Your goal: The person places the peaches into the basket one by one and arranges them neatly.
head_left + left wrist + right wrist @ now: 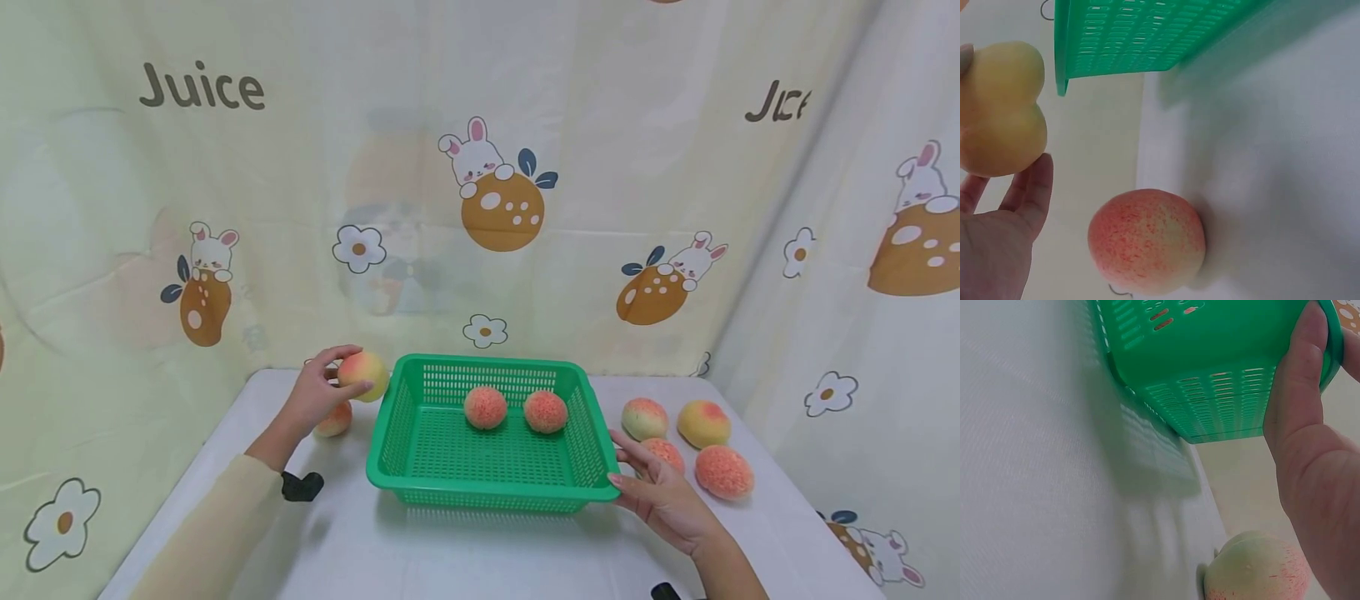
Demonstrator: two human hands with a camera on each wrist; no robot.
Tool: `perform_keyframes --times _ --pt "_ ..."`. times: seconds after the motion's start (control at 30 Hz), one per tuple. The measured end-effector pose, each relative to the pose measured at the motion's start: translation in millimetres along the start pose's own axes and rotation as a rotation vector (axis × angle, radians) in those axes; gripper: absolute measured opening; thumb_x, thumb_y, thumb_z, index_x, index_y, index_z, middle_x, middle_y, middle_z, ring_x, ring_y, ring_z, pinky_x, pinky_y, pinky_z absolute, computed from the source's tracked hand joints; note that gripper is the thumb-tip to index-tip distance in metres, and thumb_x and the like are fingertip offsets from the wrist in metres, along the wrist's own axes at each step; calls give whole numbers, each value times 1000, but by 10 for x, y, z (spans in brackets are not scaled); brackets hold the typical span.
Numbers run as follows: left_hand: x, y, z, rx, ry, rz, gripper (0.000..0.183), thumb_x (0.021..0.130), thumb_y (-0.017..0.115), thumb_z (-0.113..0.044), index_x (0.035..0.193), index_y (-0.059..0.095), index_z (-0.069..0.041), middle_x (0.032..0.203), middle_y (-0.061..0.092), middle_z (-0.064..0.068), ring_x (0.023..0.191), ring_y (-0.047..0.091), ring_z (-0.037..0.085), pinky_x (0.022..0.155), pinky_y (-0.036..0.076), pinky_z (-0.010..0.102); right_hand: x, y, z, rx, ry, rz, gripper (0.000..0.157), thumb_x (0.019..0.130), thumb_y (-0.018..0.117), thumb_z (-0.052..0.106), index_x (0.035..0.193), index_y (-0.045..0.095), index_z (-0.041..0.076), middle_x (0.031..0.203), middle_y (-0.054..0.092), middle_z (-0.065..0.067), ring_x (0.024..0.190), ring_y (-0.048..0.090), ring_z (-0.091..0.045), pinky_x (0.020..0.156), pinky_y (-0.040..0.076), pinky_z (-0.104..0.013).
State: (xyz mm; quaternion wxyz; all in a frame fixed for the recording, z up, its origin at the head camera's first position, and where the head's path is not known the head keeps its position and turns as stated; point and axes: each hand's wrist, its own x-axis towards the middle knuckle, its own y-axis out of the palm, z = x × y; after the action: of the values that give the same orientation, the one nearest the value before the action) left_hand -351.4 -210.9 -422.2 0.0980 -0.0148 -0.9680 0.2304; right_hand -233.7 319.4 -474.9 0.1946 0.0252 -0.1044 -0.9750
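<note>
My left hand (313,395) holds a yellow peach with a red blush (365,376) between thumb and fingers, raised just beside the left rim of a green plastic basket (495,493). In the left wrist view the cleft of this held peach (1004,112) faces the camera. My right hand (660,493) grips the basket's right rim, thumb and fingers on either side of it. Inside the basket two pinkish-red peaches, one (485,407) at the middle and one (546,412) to its right, lie apart toward the back.
Under my left hand a red-and-cream peach (1147,242) lies on the white table (480,558). Right of the basket are several more peaches: a pale green-red one (644,418), a yellow one (704,423), a pink one (724,472) and another partly behind my right hand. A printed curtain (300,167) hangs behind.
</note>
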Motion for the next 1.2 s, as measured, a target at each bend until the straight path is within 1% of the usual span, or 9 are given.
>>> perform_keyframes --times 0.23,0.53,0.77,1.0,1.2 --pt "41 5 -33 9 20 30 71 85 84 -41 145 53 -22 145 47 10 119 60 36 79 57 30 2 1 1 -2 1 0 77 103 52 -3 165 8 7 130 52 1 113 67 -10 100 57 -35" --pt "106 49 -5 25 17 48 70 85 83 -45 145 53 -24 146 49 8 120 58 35 82 56 30 -1 8 2 2 9 -6 77 103 53 -2 165 9 8 128 51 2 112 67 -9 99 57 -34" --pt "147 83 -66 40 9 73 71 84 83 -48 144 53 -26 145 51 6 122 57 34 87 58 35 -7 10 5 1 6 -8 77 103 53 -2 165 9 7 130 52 2 112 67 -9 99 57 -34" --pt "215 172 -86 12 -21 101 70 83 84 -47 143 52 -30 145 52 4 125 56 34 89 59 40 -26 7 4 -6 6 -19 76 103 53 -2 165 11 8 131 51 2 111 67 -8 99 57 -34" --pt "236 189 -97 1 13 100 69 85 84 -41 144 52 -28 146 52 5 124 57 34 90 58 39 0 9 3 -8 14 -29 75 102 54 -2 165 13 9 131 51 2 111 67 -8 98 58 -34"
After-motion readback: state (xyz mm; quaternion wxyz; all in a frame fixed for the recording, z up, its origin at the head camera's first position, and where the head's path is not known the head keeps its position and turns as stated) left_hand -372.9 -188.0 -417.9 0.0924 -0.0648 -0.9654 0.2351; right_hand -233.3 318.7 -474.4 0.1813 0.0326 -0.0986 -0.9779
